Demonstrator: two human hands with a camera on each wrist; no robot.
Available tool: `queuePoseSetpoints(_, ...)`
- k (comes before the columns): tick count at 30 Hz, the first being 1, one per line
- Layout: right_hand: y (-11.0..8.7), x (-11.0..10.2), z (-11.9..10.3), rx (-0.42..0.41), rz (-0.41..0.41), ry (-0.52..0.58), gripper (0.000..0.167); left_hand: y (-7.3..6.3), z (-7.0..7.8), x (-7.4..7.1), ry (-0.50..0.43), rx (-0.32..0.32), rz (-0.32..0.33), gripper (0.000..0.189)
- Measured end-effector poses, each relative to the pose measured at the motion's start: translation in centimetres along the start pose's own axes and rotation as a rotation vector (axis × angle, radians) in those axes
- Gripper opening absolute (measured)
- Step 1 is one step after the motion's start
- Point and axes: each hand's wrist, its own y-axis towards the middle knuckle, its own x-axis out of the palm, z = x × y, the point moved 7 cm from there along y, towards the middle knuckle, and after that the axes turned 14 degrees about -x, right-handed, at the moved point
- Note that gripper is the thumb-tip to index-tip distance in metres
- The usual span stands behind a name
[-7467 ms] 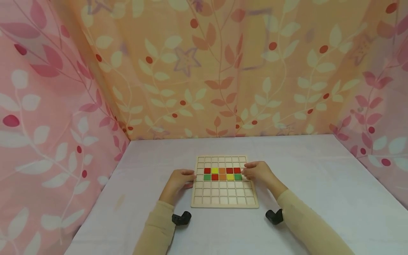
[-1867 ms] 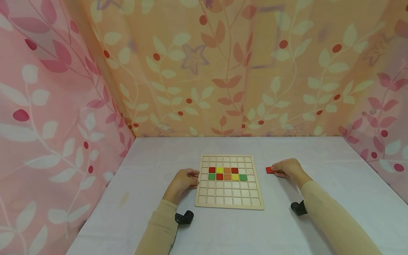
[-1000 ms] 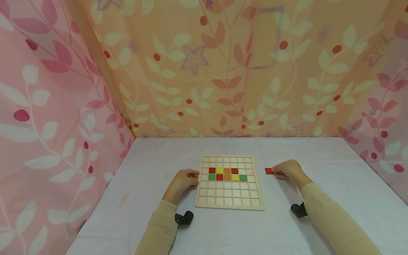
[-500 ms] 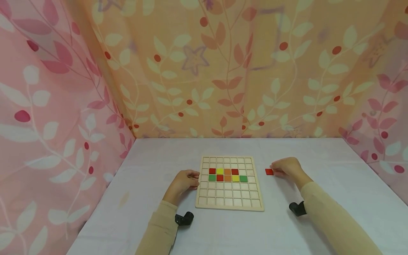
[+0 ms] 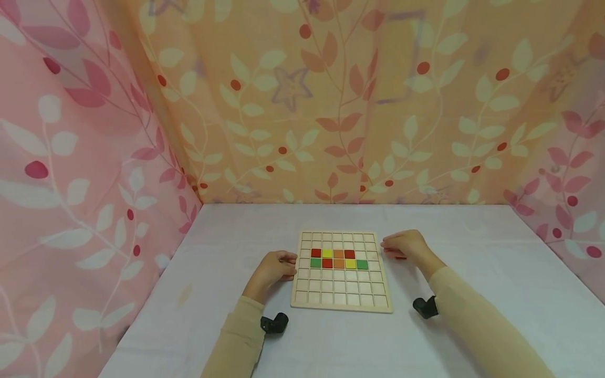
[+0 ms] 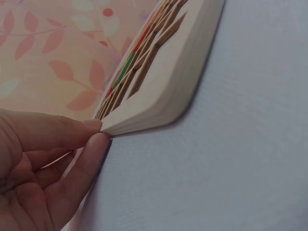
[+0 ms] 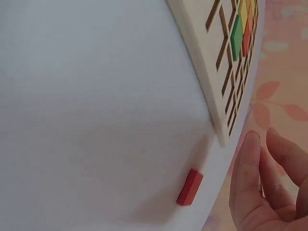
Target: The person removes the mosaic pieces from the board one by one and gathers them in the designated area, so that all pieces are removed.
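Observation:
A square wooden grid board (image 5: 340, 300) lies on the white cloth, two rows of red, yellow, orange and green square tiles in its middle cells. My left hand (image 5: 271, 270) is at its left edge; in the left wrist view the straight fingertips (image 6: 96, 139) touch the board's rim. A loose red tile (image 7: 189, 187) lies on the cloth to the right of the board, mostly hidden under the right hand in the head view. My right hand (image 5: 410, 247) hovers over that tile near the board's right edge, thumb and fingers apart with nothing between them.
The white-clothed table (image 5: 227, 226) is bounded by a pink floral curtain (image 5: 85, 173) on the left, an orange one (image 5: 350, 105) at the back, and another pink one at right. Black wrist cameras (image 5: 274, 323) sit on both sleeves.
Several seconds ago the red tile sat at the upper row's right end; my right hand took it out, set it on the cloth, let go and moved left toward the board. Left hand stayed.

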Motion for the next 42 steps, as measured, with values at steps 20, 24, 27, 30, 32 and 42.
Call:
queuePoseSetpoints(20, 0.6, 3.9, -0.8, 0.015, -0.03, 0.04, 0.032, 0.1, 0.1, 0.2, -0.001, 0.004, -0.005, 0.043)
queuePoseSetpoints(24, 0.8, 4.3, -0.6, 0.03, -0.032, 0.042, 0.033, 0.1, 0.0, 0.2, -0.001, 0.003, -0.004, 0.043)
queuePoseSetpoints(27, 0.8, 4.7, -0.7, 0.03, -0.041, 0.036, 0.032, 0.1, 0.0, 0.2, 0.001, 0.006, 0.0, 0.043)
queuePoseSetpoints(30, 0.9, 5.1, -0.8, 0.023, -0.052, 0.023, 0.031, 0.1, -0.1, 0.1, 0.002, 0.001, 0.006, 0.043)
queuePoseSetpoints(32, 0.9, 5.4, -0.9, 0.01, -0.061, 0.022, 0.031, 0.1, -0.1, 0.0, 0.004, -0.001, 0.007, 0.043)
queuePoseSetpoints(42, 1.2, 6.6, -1.0, -0.014, -0.095, -0.004, 0.029, 0.0, 0.0, 0.0, 0.008, 0.003, 0.005, 0.042)
